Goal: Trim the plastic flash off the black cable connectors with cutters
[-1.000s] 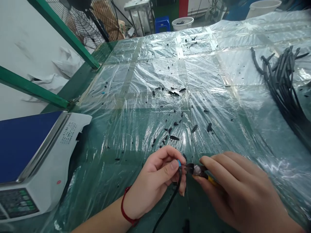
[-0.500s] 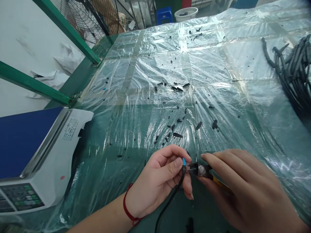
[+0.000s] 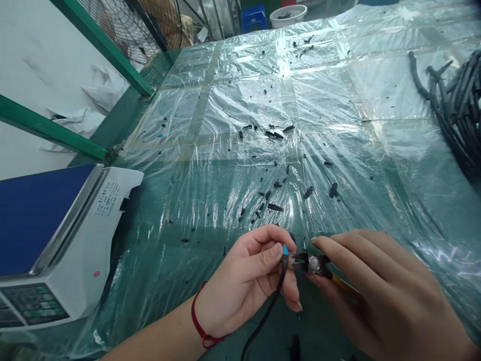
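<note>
Between the thumb and index finger of my left hand [image 3: 259,271] is the end of a black cable [image 3: 268,308], with a blue piece [image 3: 285,249] at its tip. The rest of the cable hangs down out of view at the bottom. My right hand [image 3: 383,286] is closed around cutting pliers [image 3: 313,263] with yellow handles, which the fingers mostly cover. The plier jaws point left and sit right beside the cable end and my left fingertips. I cannot tell whether the jaws touch the cable.
Plastic sheeting [image 3: 233,180] covers the green table, with several black scraps [image 3: 275,207] scattered on it. A weighing scale [image 3: 86,240] stands at the left. A bundle of black cables [image 3: 460,105] lies at the right. Beyond the far edge are a white tub [image 3: 288,19] and a blue stool [image 3: 253,20].
The view has shifted slightly. Both hands keep nearly the same pose, with the pliers still next to the cable end.
</note>
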Tool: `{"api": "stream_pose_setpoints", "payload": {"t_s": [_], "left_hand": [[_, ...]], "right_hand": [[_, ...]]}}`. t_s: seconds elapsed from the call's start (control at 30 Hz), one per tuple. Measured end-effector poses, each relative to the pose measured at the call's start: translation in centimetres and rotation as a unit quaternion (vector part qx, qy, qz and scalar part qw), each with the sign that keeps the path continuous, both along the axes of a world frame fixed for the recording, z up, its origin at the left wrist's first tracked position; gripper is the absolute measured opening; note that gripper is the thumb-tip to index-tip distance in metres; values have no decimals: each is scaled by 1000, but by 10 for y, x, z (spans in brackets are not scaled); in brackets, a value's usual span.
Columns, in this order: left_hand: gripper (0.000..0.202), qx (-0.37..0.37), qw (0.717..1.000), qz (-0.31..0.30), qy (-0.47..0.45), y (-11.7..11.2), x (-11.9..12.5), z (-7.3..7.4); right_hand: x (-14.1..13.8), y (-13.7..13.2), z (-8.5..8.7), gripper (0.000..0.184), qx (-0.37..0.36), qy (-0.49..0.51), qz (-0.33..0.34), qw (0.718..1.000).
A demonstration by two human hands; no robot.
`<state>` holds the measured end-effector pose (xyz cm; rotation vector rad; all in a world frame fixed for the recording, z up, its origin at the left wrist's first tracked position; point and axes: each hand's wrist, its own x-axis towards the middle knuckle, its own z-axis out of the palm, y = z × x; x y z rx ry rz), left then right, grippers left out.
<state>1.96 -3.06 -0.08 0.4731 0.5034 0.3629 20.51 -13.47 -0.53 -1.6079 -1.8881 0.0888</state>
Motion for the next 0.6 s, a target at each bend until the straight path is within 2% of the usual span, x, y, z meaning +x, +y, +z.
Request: {"api": "stream_pose_setpoints", "payload": {"t_s": [0.6], "left_hand": [[17, -8, 999, -14, -27, 0, 0, 0]], "right_hand": [[1, -1, 0, 27, 6, 9, 8, 1000]]}}
